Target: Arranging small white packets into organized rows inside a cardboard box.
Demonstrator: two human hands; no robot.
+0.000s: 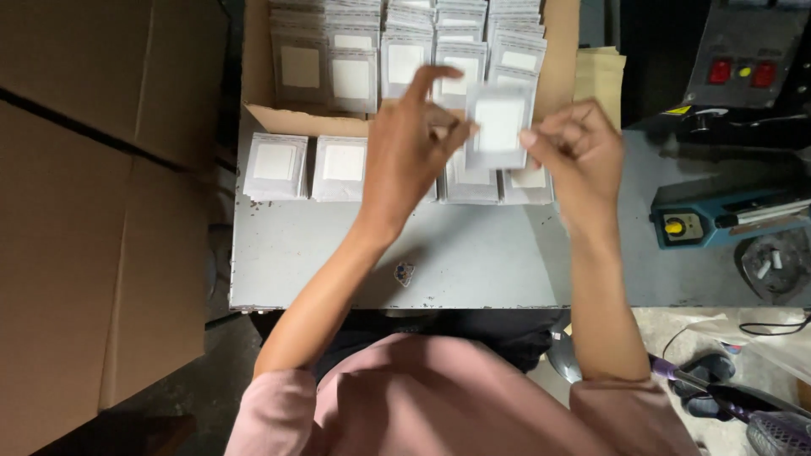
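— Packet (498, 127): who has it?
— Both hands, raised over the desk (473, 262). The left hand (414, 143) pinches its left edge with thumb and fingers; the right hand (579, 148) nips the right edge, its grip pressed together on it.
— What lies under them?
— A row of packet stacks (308, 167) on the desk, touching the near wall of an open carton (562, 51) filled with more packets.
— And to the right?
— A blue sealer (718, 218), well apart from the hands.
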